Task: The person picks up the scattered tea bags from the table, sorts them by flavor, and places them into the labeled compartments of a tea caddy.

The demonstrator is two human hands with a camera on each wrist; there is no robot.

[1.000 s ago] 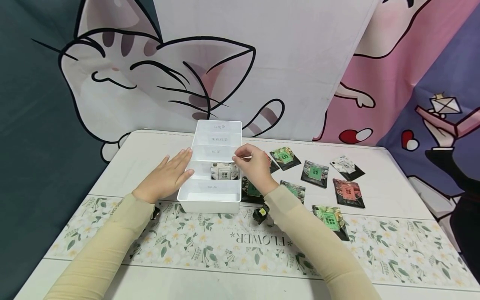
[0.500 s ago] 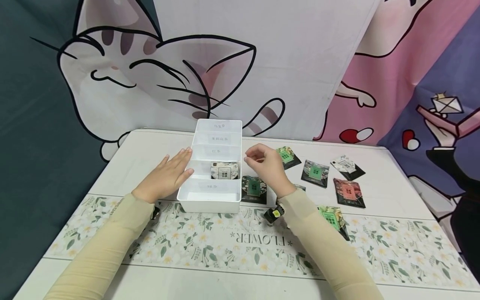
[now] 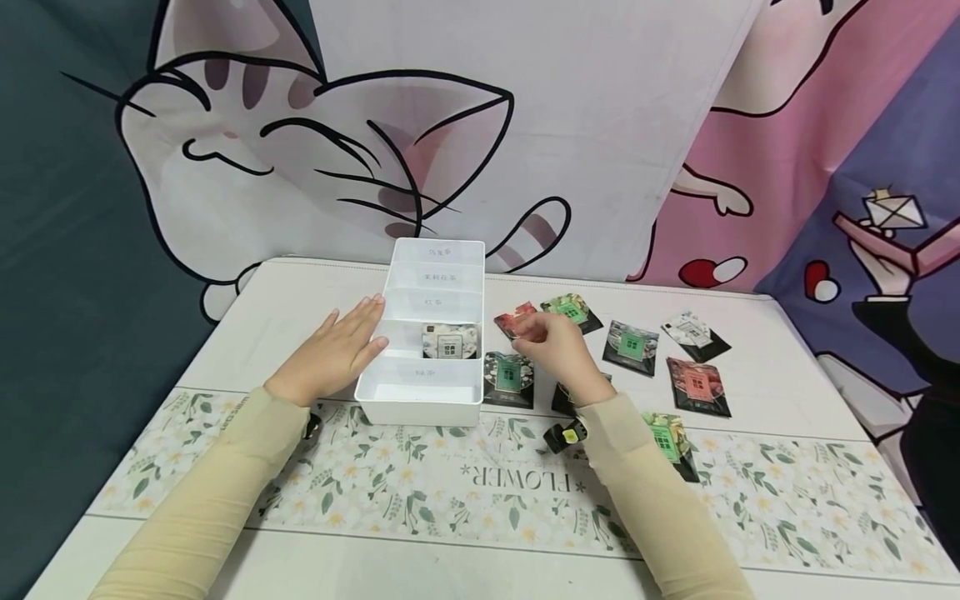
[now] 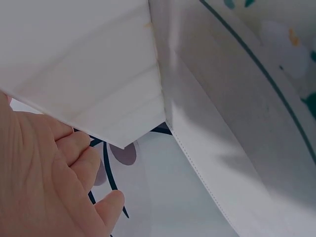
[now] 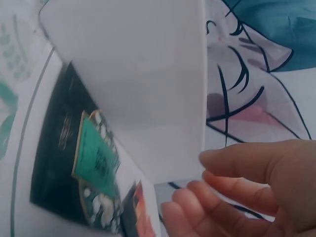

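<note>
My left hand [image 3: 327, 350] rests its straight fingers against the left rim of a white divided box [image 3: 420, 413]; the left wrist view shows the fingers [image 4: 74, 146] along the box edge. Upright in one compartment stands a white-and-black tea sachet [image 3: 449, 342]. My right hand [image 3: 561, 350] hovers right of the box, fingers loosely bent and holding nothing, as the right wrist view shows. Nearest to it are a red tea sachet [image 3: 507, 321], partly covered by the fingers, and a dark sachet with a green label [image 3: 508, 379]. Whether the fingertips touch the red one I cannot tell.
More tea sachets lie at the right: a green one [image 3: 572, 311], a grey one with a green label [image 3: 630, 347], a white one [image 3: 693, 333], a red one [image 3: 698, 386] and a green one [image 3: 670, 444] by the right sleeve. A cat-print curtain [image 3: 585, 125] hangs behind the table.
My right hand has drawn back from the box's right rim, moving right and slightly toward me. The red sachet near the box shows more now. My left hand stays put.
</note>
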